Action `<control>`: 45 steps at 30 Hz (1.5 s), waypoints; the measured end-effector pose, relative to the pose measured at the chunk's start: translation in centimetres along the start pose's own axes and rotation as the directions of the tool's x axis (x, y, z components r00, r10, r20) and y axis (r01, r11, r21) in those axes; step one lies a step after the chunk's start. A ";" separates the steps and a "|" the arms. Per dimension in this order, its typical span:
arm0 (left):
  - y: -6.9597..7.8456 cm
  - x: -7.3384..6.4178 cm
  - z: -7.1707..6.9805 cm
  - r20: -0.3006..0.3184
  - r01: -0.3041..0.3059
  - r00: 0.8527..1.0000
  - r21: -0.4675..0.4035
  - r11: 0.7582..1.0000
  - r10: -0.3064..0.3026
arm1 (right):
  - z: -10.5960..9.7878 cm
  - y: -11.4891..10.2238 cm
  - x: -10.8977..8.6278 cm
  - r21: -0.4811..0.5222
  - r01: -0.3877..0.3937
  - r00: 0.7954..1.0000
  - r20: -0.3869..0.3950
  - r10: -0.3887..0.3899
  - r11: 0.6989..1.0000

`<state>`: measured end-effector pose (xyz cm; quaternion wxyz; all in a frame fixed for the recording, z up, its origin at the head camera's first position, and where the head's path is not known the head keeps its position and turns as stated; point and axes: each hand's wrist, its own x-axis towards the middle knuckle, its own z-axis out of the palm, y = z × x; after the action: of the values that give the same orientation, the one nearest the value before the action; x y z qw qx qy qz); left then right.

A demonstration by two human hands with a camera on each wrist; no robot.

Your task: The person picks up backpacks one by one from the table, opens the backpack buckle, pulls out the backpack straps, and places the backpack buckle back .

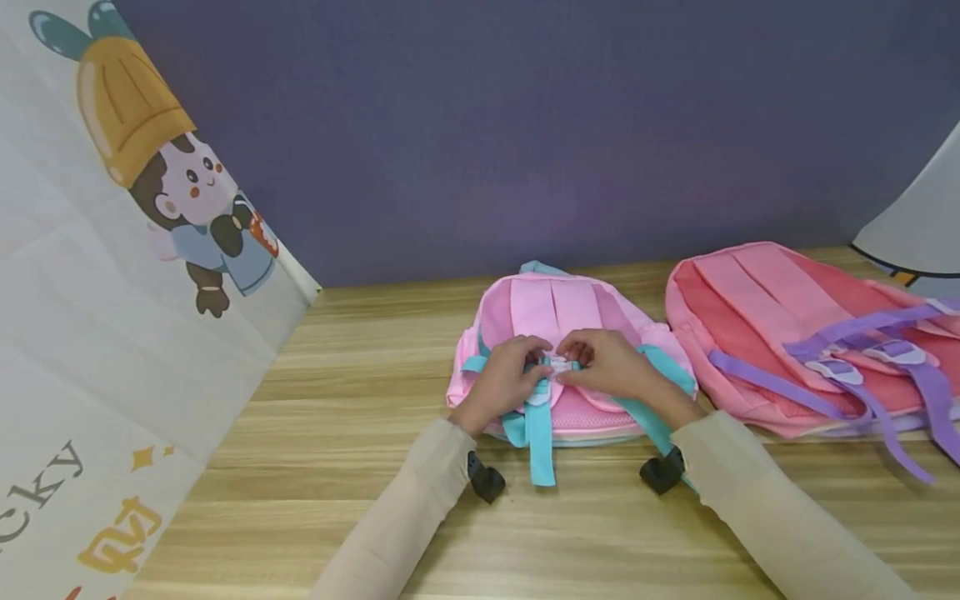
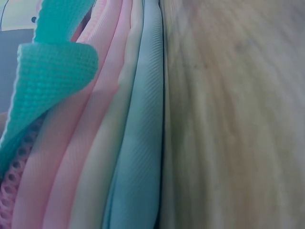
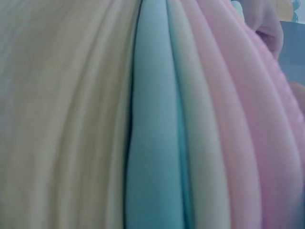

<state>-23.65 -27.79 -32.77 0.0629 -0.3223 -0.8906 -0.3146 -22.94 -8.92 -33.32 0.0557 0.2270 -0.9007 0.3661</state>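
Observation:
A light pink backpack (image 1: 491, 312) with teal straps lies back side up on the wooden table. Over its middle, a small whitish buckle (image 1: 558, 364) on a teal strap sits between both hands. My left hand (image 1: 501, 379) pinches the buckle's left end between thumb and fingers, and my right hand (image 1: 611, 364) pinches its right end. Fingers partly cover the buckle, so whether its halves are joined cannot be told. One teal strap end (image 1: 541, 450) hangs below the left hand. Both wrist views mostly show the backpack's layered edge (image 2: 138, 119), with a looped teal strap (image 2: 57, 71) in the left one.
Touching the right side of the light pink backpack is a coral-pink backpack (image 1: 750, 333) with purple straps (image 1: 776, 387). A dark panel (image 1: 525, 142) stands behind the table (image 1: 360, 417). At the left hangs a white printed sheet (image 1: 90, 317) with a cartoon figure.

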 end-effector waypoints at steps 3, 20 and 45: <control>0.0 0.0 0.1 -0.005 0.023 1.000 -0.054 0.998 -0.023 | 0.1 -0.5 0.0 -0.032 0.031 0.999 0.013 -0.030 0.999; 0.4 -0.1 -1.2 0.035 0.083 0.996 0.010 0.996 -0.083 | 1.0 0.1 -0.2 0.140 0.019 0.997 -0.076 -0.008 0.990; 0.2 0.0 -0.8 -0.013 0.070 0.997 -0.007 0.998 -0.070 | 0.7 0.3 -0.2 0.220 -0.026 0.997 -0.064 0.041 0.975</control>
<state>-23.61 -28.17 -32.01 0.0567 -0.2890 -0.8999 -0.3215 -22.85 -9.17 -34.07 0.0549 0.2038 -0.8562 0.4717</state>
